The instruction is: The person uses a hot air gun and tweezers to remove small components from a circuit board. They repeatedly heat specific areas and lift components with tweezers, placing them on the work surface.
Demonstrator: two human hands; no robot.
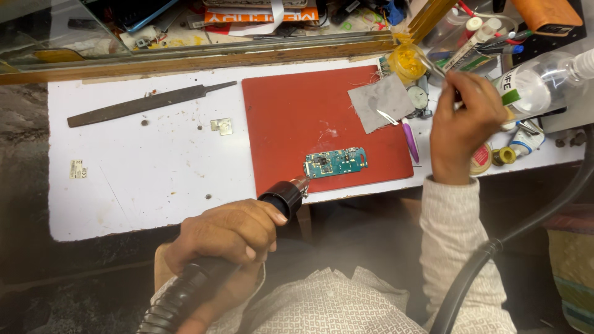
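Nearest the camera, the left hand (226, 234) is wrapped in a closed grip around the black handle of a hot-air tool (260, 216), whose ribbed hose (176, 300) runs down to the lower left of the frame. Its metal nozzle points up and to the right, its tip just at the left end of a small teal circuit board (335, 162). That board lies flat near the lower edge of a red mat (297, 105) in the middle of the frame, on a white table (148, 179).

At the upper right, the right hand (464, 120) is raised over the clutter, fingers pinched together on something thin; what it is cannot be told. Just left of it, a grey cloth patch (380, 102) lies over the mat's upper right corner, with tweezers (387, 117) and a purple pen-like tool (410, 141) beside it. A clear plastic bottle (544, 80) lies to the right of the hand, and a yellow-filled jar (406, 62) sits above the cloth.

Further left on the table are a long dark metal file (142, 104) and a small square metal plate (224, 127). A 2nd black hose (526, 229) curves down the right side.
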